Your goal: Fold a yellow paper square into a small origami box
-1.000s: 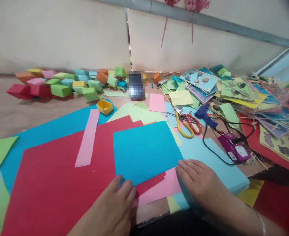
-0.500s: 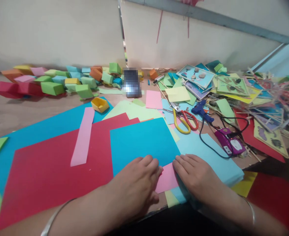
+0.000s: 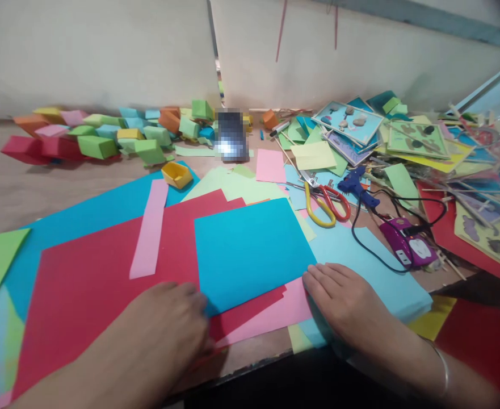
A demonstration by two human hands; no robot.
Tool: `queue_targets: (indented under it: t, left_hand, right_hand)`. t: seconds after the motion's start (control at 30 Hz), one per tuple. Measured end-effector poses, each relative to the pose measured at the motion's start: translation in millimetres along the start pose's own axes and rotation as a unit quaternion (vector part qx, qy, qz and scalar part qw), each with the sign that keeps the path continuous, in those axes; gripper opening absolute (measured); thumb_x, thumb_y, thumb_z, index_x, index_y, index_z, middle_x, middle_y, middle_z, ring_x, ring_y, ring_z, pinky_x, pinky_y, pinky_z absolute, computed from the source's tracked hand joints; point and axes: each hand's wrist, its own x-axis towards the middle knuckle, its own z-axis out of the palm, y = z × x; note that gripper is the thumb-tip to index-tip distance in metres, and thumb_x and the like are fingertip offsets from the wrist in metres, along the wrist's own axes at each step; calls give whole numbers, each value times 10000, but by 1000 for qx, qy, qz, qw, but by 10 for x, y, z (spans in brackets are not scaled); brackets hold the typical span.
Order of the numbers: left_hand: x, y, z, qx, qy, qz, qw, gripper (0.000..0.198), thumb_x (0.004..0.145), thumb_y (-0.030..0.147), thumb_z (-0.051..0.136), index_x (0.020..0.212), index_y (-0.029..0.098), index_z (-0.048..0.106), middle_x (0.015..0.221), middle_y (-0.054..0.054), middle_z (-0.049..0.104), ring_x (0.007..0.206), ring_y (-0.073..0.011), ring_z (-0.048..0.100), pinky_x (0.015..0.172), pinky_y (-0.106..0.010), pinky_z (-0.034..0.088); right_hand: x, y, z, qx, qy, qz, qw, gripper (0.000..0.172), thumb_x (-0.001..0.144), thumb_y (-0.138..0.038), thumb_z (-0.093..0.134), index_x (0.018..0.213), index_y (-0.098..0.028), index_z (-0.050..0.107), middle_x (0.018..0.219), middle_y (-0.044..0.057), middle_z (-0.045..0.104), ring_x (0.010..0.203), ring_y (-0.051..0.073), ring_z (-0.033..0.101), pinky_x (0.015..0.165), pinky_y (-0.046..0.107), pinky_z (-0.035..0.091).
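Note:
A blue sheet of paper (image 3: 253,250) lies over a larger red sheet (image 3: 92,289). Along the near edge of the blue one, a pink strip of paper (image 3: 267,315) and a band of red show. My right hand (image 3: 339,295) rests flat, fingers stretched out, on the pink strip's right end and the blue sheet's near right corner. By the blue sheet's near left corner is my left hand (image 3: 168,324), over the red sheet; its fingers are bent and smeared by motion, and anything under them is hidden. Another pink strip (image 3: 150,233) lies on the red sheet.
Scissors (image 3: 324,201), a blue glue gun (image 3: 358,184) and its cord beside a purple power block (image 3: 407,244) lie at right. Folded paper boxes (image 3: 96,145) line the wall. A yellow paper box (image 3: 176,175) sits nearer. Pale blue paper (image 3: 369,261) is stacked at the table edge.
My left hand has moved left along the blue sheet's near edge, uncovering more of the pink strip and red band. My right hand stays in place. The view has shifted slightly.

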Motion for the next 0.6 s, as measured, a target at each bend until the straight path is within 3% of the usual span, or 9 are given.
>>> queue_targets:
  t: [0.1, 0.2, 0.33, 0.47, 0.6]
  left_hand:
    - [255, 108, -137, 64, -19, 14, 998, 127, 899, 271, 650, 944, 189, 736, 964, -88, 708, 907, -279, 615, 739, -379, 464]
    - [413, 179, -64, 115, -11, 54, 992, 213, 903, 126, 571, 1076, 180, 685, 1050, -102, 682, 939, -280, 619, 732, -374, 486]
    - [424, 252, 76, 170, 42, 64, 983, 265, 867, 51, 511, 1063, 150, 660, 1009, -137, 675, 877, -285, 641, 660, -362, 507]
    - [386, 360, 47, 160, 31, 55, 985, 257, 827, -25, 466, 873, 165, 632, 795, -75, 662, 723, -231, 656, 518, -273, 449]
    - [400, 494, 54, 124, 85, 68, 986, 242, 820, -8, 452, 882, 171, 603, 735, -44, 635, 641, -195, 638, 460, -245, 392]
  right_hand:
    - [6, 4, -14, 7, 4, 10, 1000, 308, 936, -24, 418, 990, -73, 717, 952, 133, 776, 868, 232, 715, 841, 375, 550]
    - [20, 26, -30, 9, -3, 40, 999, 303, 940, -21, 423, 1008, -74, 714, 880, 117, 762, 793, 217, 695, 775, 355, 549]
    - [63, 33, -25, -2, 4, 62, 998, 269, 944, -38, 454, 1022, -70, 710, 917, 147, 742, 841, 243, 674, 795, 386, 543]
    - [159, -45, 12, 13, 37, 53, 998, 211, 966, -145, 531, 1064, -66, 701, 1098, 194, 722, 1001, 305, 647, 849, 438, 527]
    - [244, -118, 38, 86, 65, 59, 992, 216, 998, -157, 493, 1001, -102, 703, 1005, 135, 743, 926, 246, 659, 804, 378, 519]
